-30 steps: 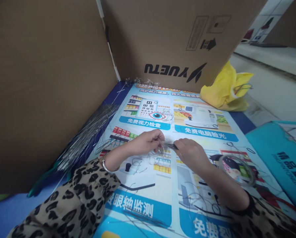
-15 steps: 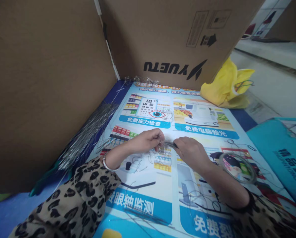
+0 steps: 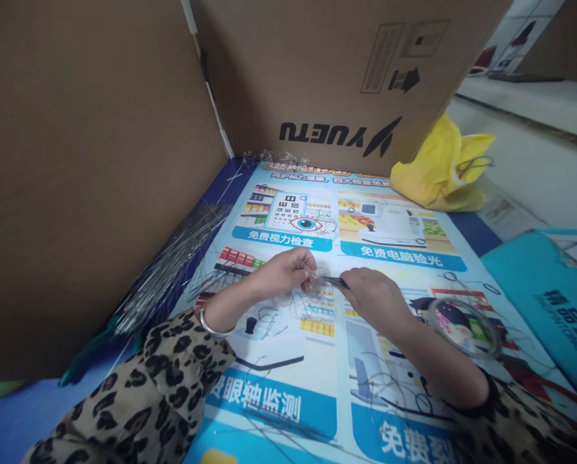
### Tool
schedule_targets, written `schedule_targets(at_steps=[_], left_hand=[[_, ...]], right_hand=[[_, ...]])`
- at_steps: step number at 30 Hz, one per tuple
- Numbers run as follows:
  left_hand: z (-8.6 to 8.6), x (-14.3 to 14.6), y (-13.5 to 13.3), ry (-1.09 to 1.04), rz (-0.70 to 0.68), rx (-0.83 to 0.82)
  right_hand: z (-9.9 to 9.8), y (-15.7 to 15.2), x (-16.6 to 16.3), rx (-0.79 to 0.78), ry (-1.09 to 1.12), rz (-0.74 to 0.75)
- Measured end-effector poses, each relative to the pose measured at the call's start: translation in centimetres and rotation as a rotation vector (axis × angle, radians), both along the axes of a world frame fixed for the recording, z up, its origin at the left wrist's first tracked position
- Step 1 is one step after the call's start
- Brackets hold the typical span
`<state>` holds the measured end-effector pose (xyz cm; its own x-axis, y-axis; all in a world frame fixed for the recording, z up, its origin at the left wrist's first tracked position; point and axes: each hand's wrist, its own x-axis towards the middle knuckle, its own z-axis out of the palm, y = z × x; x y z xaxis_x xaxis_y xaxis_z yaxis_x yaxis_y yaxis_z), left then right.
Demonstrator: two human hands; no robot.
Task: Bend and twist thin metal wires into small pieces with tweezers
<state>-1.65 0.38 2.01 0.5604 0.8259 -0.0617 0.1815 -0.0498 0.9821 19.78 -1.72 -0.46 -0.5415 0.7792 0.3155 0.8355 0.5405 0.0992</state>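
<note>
My left hand point(image 3: 286, 271) pinches a small loop of thin wire point(image 3: 317, 288) just above a printed poster point(image 3: 317, 361). My right hand point(image 3: 373, 294) grips dark pliers point(image 3: 334, 281), whose tip points left and meets the wire loop between the two hands. Both wrists come out of leopard-print sleeves, and a silver bangle point(image 3: 206, 322) sits on the left one. Loose bent wire pieces point(image 3: 269, 319) lie on the poster under and around the hands.
A bundle of straight wires point(image 3: 167, 267) leans along the cardboard wall point(image 3: 85, 167) at left. A YUETU cardboard box point(image 3: 337, 77) stands behind the poster, a yellow plastic bag point(image 3: 438, 174) beside it. A coil of wire point(image 3: 465, 325) lies at right, near a teal bag point(image 3: 554, 303).
Both hands stay almost in place; the left fingers and the wire loop shift slightly against the pliers' tip. The camera tilts a little.
</note>
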Motion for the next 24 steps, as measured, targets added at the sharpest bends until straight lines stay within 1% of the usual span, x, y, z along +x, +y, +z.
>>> schedule_targets(at_steps=[3,5,11,15,20,24], left_hand=[[0.2,0.1,-0.3,0.153,0.072,0.128],[0.5,0.2,-0.5,0.226,0.104,0.183],[1.1,0.5,-1.0,0.294,0.134,0.240],[1.4,0.6,-1.2,0.335,0.128,0.291],[1.9,0.6,-1.3,0.320,0.100,0.280],[1.6,0.7,-1.2,0.228,0.085,0.174]], right_hand=[[0.2,0.0,0.0,-0.020,-0.016,-0.010],[0.4,0.0,-0.1,-0.029,-0.022,-0.021],[1.3,0.0,-0.7,-0.008,-0.030,-0.056],[1.7,0.0,-0.9,0.042,-0.018,-0.039],[1.5,-0.1,-0.8,0.113,0.000,-0.024],[1.5,-0.1,-0.7,0.142,-0.002,0.008]])
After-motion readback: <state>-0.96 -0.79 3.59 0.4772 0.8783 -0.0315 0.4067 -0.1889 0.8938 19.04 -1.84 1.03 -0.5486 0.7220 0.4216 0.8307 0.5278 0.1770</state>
